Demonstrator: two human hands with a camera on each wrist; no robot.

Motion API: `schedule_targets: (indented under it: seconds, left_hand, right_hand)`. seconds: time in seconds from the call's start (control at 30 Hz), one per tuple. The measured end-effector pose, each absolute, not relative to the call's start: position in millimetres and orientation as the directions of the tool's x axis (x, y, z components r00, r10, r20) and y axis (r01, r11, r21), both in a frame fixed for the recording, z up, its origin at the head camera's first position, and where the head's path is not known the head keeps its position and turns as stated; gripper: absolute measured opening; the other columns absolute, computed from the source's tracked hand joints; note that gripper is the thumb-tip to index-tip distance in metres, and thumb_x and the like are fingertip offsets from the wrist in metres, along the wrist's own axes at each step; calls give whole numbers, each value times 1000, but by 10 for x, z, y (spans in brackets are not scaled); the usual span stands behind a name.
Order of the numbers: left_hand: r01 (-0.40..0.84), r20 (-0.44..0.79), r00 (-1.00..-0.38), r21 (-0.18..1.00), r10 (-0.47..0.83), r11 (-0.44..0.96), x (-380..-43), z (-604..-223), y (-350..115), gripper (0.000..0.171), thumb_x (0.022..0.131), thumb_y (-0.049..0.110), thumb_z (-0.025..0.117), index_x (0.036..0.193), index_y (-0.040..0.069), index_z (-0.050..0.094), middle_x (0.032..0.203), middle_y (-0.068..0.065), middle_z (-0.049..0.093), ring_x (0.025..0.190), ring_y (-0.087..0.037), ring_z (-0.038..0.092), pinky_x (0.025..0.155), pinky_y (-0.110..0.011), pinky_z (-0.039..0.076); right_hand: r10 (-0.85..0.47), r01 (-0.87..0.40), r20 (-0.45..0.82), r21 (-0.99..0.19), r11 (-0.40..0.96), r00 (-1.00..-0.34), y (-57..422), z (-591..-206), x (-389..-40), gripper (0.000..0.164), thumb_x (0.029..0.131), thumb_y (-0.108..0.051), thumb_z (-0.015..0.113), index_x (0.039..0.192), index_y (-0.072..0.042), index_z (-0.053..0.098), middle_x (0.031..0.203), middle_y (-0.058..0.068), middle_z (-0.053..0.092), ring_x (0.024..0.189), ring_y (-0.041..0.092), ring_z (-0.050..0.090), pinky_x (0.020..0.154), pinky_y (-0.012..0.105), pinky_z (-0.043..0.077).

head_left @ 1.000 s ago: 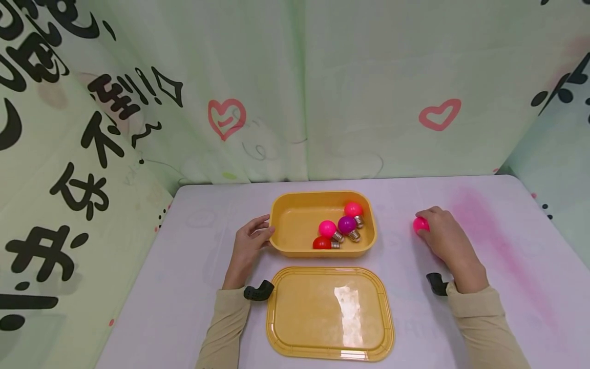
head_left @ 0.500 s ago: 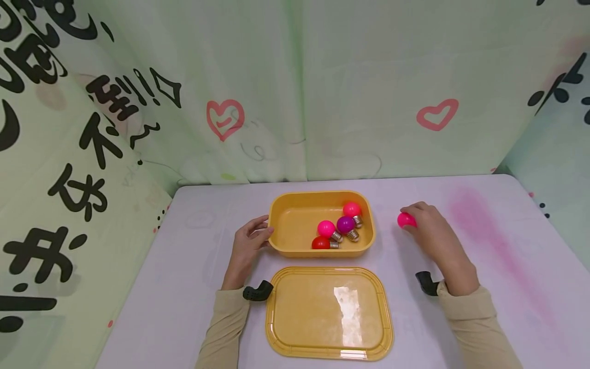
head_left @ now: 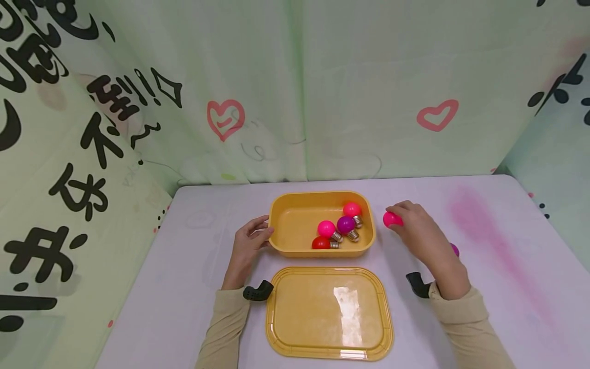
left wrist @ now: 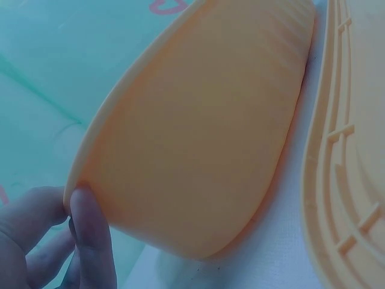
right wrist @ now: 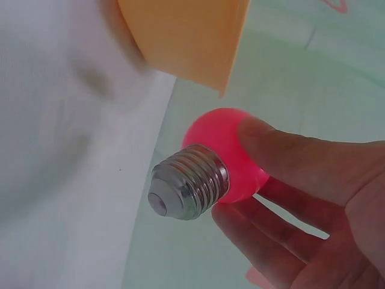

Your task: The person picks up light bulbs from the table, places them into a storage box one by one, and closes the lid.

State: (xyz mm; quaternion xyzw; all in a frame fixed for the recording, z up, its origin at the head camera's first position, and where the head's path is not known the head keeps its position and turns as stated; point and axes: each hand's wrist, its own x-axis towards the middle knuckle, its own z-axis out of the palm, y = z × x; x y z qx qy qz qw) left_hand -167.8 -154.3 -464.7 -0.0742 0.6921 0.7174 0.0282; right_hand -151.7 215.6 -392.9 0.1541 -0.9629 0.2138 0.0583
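Observation:
My right hand [head_left: 419,233] pinches a pink light bulb [right wrist: 225,153] by its round globe, with thumb and fingers on either side. The silver screw base [right wrist: 189,180] points away from the palm. In the head view this bulb hangs just right of the yellow box [head_left: 295,215]. My left hand [head_left: 249,246] grips the box's left rim between thumb [left wrist: 93,223] and fingers. Inside the box, toward its right, lie two pink bulbs [head_left: 327,228], a purple bulb [head_left: 346,224] and a red bulb [head_left: 321,243].
A flat yellow lid [head_left: 313,312] lies on the white table [head_left: 184,307] in front of the box. Part of a magenta round thing [head_left: 455,249] shows behind my right wrist. A curtain [head_left: 350,92] with drawn hearts stands behind the table.
My right hand has carried the pink bulb leftward toward the box, and the magenta round thing has come into sight behind the wrist. The left hand keeps its hold on the rim.

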Motion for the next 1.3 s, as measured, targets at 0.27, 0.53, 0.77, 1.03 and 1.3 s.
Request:
schedule_targets:
  seconds: [0.27, 0.53, 0.77, 1.03, 1.3]
  left_hand:
    - [-148, -147, -987, 989, -61, 4, -1599, -4459, -1504, 42, 92, 4, 69, 132, -3, 59, 110, -11, 59, 90, -29, 61, 69, -23, 57]
    - [-151, -151, -985, 989, -85, -2, -1697, -4695, -1539, 43, 92, 10, 71, 133, 3, 61, 115, -12, 59, 89, -23, 62, 68, -21, 56]
    - [-158, -159, -984, 987, -84, -8, -1714, -4720, -1543, 43, 91, 9, 71, 133, 3, 61, 115, -13, 59, 89, -24, 62, 68, -22, 57]
    - [-162, -162, -984, 987, -77, -8, -1683, -4644, -1532, 43, 92, 4, 69, 133, 0, 59, 113, -14, 60, 89, -26, 62, 69, -23, 57]
    - [-135, -136, -987, 991, -86, -17, -1701, -4722, -1534, 41, 90, 9, 72, 130, 4, 63, 113, -14, 60, 86, -20, 63, 67, -21, 57]
  right_hand:
    - [-299, -353, 196, -381, 854, -934, 2031, -3869, -1497, 40, 83, 3, 76, 120, 9, 64, 118, 27, 60, 111, 45, 54, 95, 58, 49]
    - [-356, -411, 210, -380, 829, -911, 1898, -3813, -1512, 36, 83, 1, 76, 117, 8, 66, 116, 24, 62, 108, 41, 56, 93, 54, 52]
    - [-373, -414, 178, -393, 821, -911, 1787, -3799, -1535, 39, 84, 2, 75, 122, 8, 64, 121, 25, 60, 112, 41, 56, 95, 54, 51]
    - [-399, -444, 195, -380, 812, -896, 1684, -3837, -1581, 40, 83, 1, 76, 121, 8, 65, 118, 23, 61, 108, 38, 57, 94, 50, 53]
    - [-439, -494, 226, -382, 781, -870, 1583, -3912, -1601, 37, 82, 3, 77, 117, 7, 66, 114, 21, 63, 106, 37, 59, 93, 49, 54]
